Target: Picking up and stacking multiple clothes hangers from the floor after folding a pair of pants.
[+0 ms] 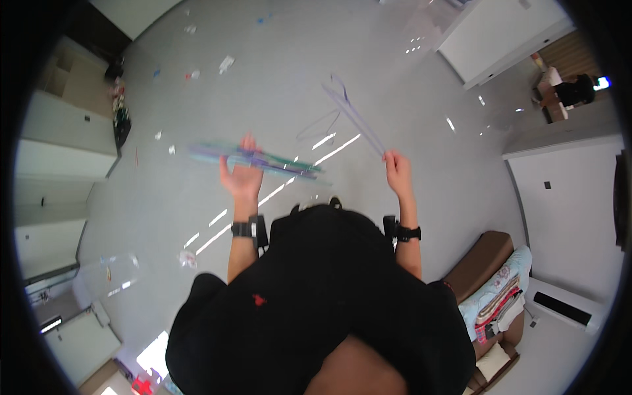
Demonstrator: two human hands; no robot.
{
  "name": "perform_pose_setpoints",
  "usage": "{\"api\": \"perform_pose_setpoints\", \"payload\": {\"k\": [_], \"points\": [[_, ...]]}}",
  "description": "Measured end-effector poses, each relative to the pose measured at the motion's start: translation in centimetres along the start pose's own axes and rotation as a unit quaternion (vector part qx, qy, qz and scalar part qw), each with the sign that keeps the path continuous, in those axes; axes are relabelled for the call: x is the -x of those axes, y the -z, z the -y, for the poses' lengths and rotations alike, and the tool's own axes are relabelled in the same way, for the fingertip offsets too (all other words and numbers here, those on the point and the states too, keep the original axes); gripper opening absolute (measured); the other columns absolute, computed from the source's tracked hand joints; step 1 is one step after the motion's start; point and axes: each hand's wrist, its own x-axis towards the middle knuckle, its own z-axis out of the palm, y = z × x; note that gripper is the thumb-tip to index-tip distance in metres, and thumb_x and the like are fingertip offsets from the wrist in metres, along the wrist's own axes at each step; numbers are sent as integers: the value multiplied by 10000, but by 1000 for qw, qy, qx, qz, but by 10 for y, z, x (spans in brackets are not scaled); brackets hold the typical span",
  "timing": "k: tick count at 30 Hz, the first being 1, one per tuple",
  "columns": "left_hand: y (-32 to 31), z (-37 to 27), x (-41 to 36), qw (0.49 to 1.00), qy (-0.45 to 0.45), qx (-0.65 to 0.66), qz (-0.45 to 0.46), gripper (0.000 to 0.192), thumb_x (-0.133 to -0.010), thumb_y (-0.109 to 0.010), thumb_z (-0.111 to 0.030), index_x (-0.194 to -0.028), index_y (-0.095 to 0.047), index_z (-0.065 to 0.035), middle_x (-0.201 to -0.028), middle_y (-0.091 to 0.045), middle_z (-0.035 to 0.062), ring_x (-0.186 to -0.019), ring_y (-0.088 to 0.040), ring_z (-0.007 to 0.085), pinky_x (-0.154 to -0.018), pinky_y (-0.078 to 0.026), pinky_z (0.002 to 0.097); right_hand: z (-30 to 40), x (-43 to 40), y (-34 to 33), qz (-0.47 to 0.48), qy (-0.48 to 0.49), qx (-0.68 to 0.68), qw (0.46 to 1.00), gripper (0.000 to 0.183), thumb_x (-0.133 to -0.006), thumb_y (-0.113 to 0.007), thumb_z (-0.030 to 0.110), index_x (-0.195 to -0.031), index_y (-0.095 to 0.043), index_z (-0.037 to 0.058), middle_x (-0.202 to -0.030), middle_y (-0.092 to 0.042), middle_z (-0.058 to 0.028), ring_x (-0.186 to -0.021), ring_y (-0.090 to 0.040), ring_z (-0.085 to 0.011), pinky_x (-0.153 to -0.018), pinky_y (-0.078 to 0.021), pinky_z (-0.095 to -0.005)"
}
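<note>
A bundle of several clothes hangers [276, 160] in purple, green and pale blue lies across the palm of my left hand [242, 180]. Its thumb is on the near side and its fingers curl up on the far side; motion blurs the bundle. My right hand [398, 173] grips one end of a single purple hanger [363, 128], held out over the floor with its hook at the far end. Below it on the floor shows a thin grey triangular outline [318, 126], and I cannot tell whether it is a hanger or a shadow.
Small litter, such as a white wrapper [227, 64], is scattered over the glossy grey floor [286, 59]. Folded bedding [498, 296] is piled on a brown sofa [481, 264] at the right. Farther right, a person [575, 91] sits beyond a doorway. A transparent container [111, 271] stands at the left.
</note>
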Motion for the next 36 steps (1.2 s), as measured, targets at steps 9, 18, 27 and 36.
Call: {"api": "perform_pose_setpoints", "payload": {"k": [9, 18, 27, 36], "points": [[-59, 52, 4, 994, 89, 25, 56, 750, -762, -455, -436, -1253, -146, 38, -1306, -211, 168, -1178, -275, 258, -944, -252, 400, 69, 12, -22, 101, 30, -146, 984, 161, -806, -435, 100, -684, -496, 15, -447, -347, -25, -406, -301, -84, -388, -238, -233], [-80, 65, 12, 988, 132, 25, 75, 680, -784, -408, -433, -1249, -201, 18, -1311, -214, 159, -1190, -264, 255, -964, -229, 396, 74, 22, -27, 188, 23, -152, 970, 160, -797, -431, 92, -680, -499, 7, -491, -407, -53, -430, -356, -120, -421, -289, -239], [-75, 63, 13, 990, 129, 9, 56, 636, -783, -424, -429, -1209, -278, 20, -1272, -302, 133, -1150, -320, 257, -968, -220, 404, 63, 21, -30, 104, 152, -43, 982, 71, -733, -513, 66, -689, -536, 15, -708, -522, -74, -694, -482, -242, -602, -396, -313], [-63, 61, 18, 991, 128, -5, 40, 449, -812, -400, -363, -1059, -426, 11, -1062, -489, 98, -1016, -435, 221, -928, -270, 385, 32, 18, -16, -15, 89, 7, 996, 58, -724, -531, 77, -759, -525, 31, -721, -526, -73, -660, -500, -229, -579, -404, -291]]}}
